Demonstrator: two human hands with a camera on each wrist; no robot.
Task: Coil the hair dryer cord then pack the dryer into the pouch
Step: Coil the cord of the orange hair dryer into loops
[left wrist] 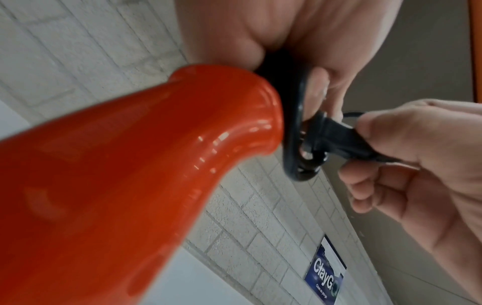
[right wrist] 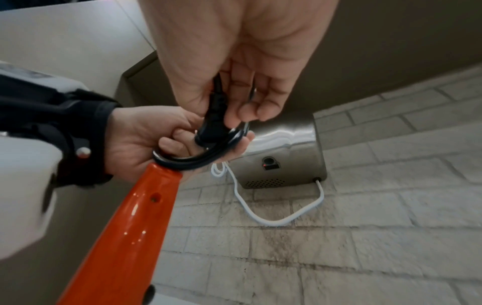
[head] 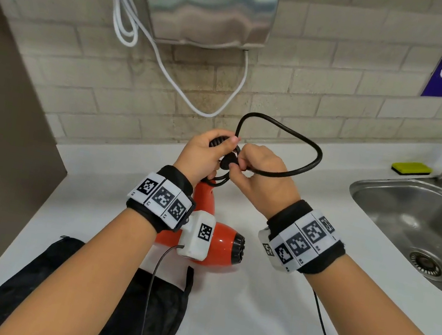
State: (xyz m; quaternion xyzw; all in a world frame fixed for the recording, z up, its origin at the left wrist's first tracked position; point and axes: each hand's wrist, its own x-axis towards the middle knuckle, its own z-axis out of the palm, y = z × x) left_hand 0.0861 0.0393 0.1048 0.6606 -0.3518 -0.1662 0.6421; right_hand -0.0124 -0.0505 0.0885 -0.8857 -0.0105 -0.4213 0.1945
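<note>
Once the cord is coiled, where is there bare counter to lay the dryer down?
Bare counter lies between the pouch and the sink, and behind the hands toward the tiled wall. It is crowded near-left, where the dryer hangs above the pouch mouth.

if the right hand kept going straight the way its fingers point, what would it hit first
Probably the left hand: the right hand, pinching the plug, points left and slightly away, straight at the cord coils the left hand grips. They look nearly touching already, though depth is hard to judge.
</note>
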